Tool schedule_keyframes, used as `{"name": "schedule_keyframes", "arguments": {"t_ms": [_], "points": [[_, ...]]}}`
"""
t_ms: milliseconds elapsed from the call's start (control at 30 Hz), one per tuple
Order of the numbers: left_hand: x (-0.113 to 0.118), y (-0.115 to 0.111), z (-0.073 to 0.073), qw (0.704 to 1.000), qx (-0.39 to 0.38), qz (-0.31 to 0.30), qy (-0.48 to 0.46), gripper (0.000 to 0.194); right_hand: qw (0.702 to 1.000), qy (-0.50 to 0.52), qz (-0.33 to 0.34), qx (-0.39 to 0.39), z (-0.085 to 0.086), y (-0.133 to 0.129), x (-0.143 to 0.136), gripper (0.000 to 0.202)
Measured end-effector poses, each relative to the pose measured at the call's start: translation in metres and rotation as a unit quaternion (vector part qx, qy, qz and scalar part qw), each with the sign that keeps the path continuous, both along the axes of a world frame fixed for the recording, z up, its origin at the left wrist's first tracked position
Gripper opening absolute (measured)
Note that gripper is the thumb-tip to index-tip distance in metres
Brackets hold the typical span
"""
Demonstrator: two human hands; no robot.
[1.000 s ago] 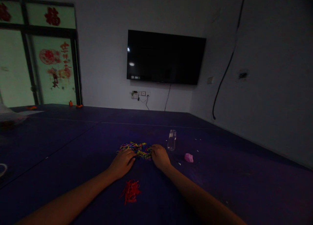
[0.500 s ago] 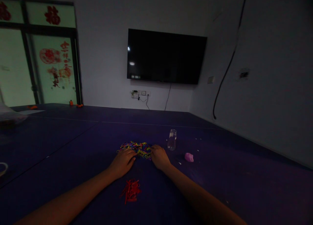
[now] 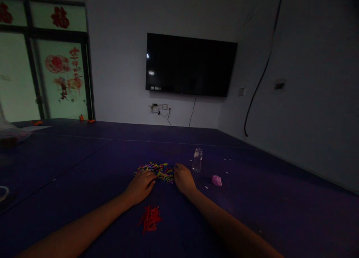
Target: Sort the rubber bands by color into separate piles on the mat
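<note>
A loose heap of small multicoloured rubber bands (image 3: pixel 164 173), yellow, blue and pink among them, lies on the dark blue surface ahead of me. My left hand (image 3: pixel 141 184) rests palm down on the heap's near left edge, its fingers stretched out over the bands. At the right edge is my right hand (image 3: pixel 184 179), fingers bent inward and close together at the bands; what is between the fingertips, if anything, is hidden. Nearer to me, between my forearms, sits a separate small pile of red bands (image 3: pixel 150 218).
Right of my right hand stands a clear bottle (image 3: pixel 197 161), with a pink lump (image 3: pixel 217 180) nearby. White scraps (image 3: pixel 206 187) lie around them. A clear plastic bag (image 3: pixel 11 132) and a pale ring (image 3: pixel 3 193) are at far left. A television (image 3: pixel 190 65) hangs on the wall.
My right fingers have shifted slightly up and right at the edge of the heap. A yellow band near those fingertips no longer shows there. My left hand has stayed put.
</note>
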State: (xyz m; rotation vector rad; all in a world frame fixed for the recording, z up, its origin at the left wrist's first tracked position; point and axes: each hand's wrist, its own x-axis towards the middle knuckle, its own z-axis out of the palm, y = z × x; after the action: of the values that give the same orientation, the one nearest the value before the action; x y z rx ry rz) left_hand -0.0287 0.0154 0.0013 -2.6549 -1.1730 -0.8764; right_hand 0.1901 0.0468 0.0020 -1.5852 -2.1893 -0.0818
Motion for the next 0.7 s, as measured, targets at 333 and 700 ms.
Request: {"name": "schedule_keyframes", "arguments": {"t_ms": [333, 700], "points": [[-0.0005, -0.0012, -0.0001, 1.000, 0.000, 0.005, 0.000, 0.023, 0.997, -0.029, 0.076, -0.014, -0.0015, 0.0009, -0.0029, 0.037], [-0.0001, -0.0019, 0.0024, 1.000, -0.017, 0.006, 0.003, 0.023, 0.997, -0.020, 0.071, -0.010, -0.0019, 0.0014, -0.0021, 0.034]]}}
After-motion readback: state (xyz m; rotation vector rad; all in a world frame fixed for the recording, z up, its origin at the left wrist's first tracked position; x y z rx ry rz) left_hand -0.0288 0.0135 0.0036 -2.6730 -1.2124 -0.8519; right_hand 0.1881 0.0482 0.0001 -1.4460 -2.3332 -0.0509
